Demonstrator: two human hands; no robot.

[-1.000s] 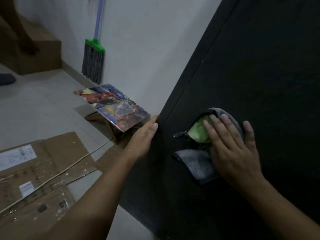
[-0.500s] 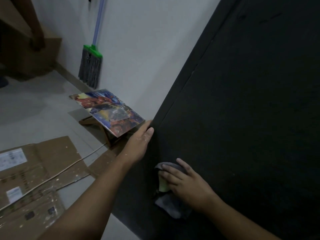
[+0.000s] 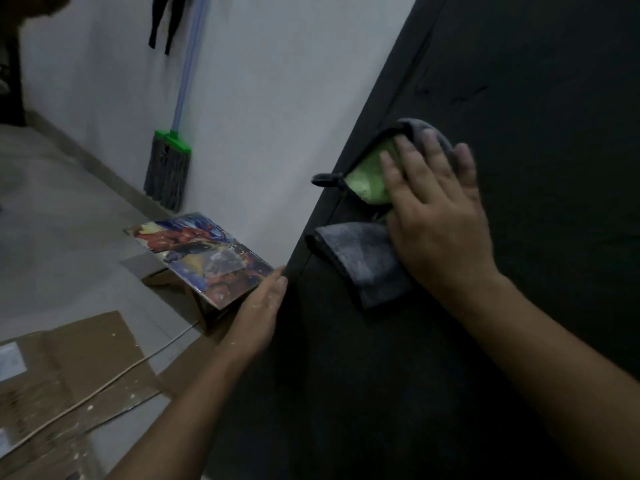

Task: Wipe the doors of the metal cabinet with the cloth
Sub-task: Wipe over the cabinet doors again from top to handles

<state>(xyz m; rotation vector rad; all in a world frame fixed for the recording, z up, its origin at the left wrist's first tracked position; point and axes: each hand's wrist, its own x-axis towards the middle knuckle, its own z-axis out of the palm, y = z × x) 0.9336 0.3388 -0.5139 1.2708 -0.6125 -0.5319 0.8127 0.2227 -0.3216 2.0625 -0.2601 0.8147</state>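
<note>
Fingers (image 3: 408, 168) of the right hand (image 3: 436, 223) are lying almost flat and slightly spread, pressing the cloth (image 3: 363, 258) against the dark door (image 3: 519, 306) of the metal cabinet rather than gripping it. Motion blur is softening the fingertips. The cloth is sitting under the palm and fingers: a grey fold is curling above the fingertips, a bright green patch is showing just to the left of the index finger, and a grey flap is hanging down and to the left, below the thumb side of the hand. A small dark loop of the cloth is sticking out past the door's left edge.

The left hand (image 3: 258, 313) is resting lower down, its fingers extended and laid along the edge of the door, holding nothing; pale specks are dotting its skin.

No open container is showing. Flattened cardboard (image 3: 69, 368) is lying on the floor, with a thin pale cord (image 3: 114, 379) running across it. A colourful printed board (image 3: 204, 258) is sitting tilted beside the cabinet, near the left hand. A mop (image 3: 169, 168) with a green head is leaning against the white wall (image 3: 277, 98).
</note>
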